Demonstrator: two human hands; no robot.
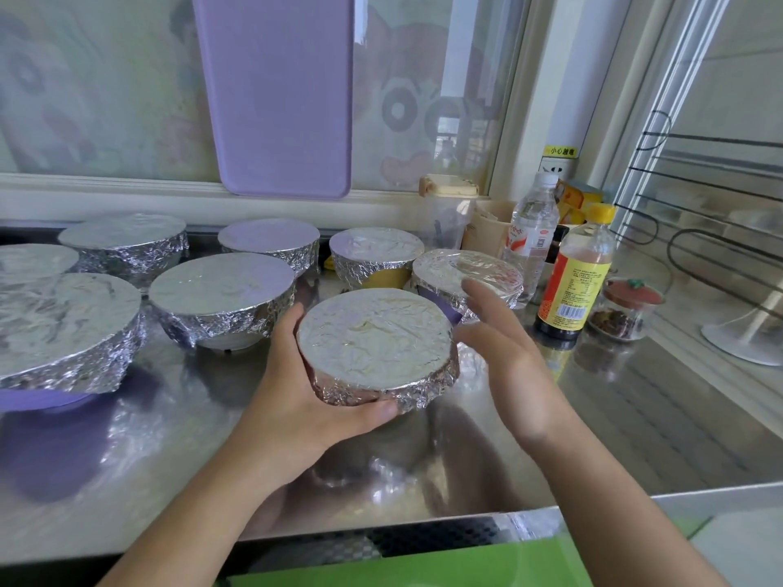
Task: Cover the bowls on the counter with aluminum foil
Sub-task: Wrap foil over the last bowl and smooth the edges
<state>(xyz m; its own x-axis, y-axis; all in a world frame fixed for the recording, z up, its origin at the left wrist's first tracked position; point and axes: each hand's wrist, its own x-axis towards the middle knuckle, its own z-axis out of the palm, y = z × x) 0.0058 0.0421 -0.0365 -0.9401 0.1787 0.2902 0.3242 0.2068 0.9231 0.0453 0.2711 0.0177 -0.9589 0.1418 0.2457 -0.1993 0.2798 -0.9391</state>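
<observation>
A foil-covered bowl [375,343] is held above the steel counter [635,417] near its middle. My left hand [305,387] grips its left side and bottom, thumb along the lower rim. My right hand [504,353] is just right of the bowl, fingers spread, apart from the foil or barely at its edge. Several other foil-covered bowls stand behind and to the left, among them a large purple one [63,332], a middle one [222,298] and one at the right [468,275].
At the right stand a water bottle [531,230], a sauce bottle with a yellow cap [578,273] and a small glass jar with a red lid [627,307]. A purple cutting board [275,91] leans on the window. A green box [423,565] lies below the counter edge.
</observation>
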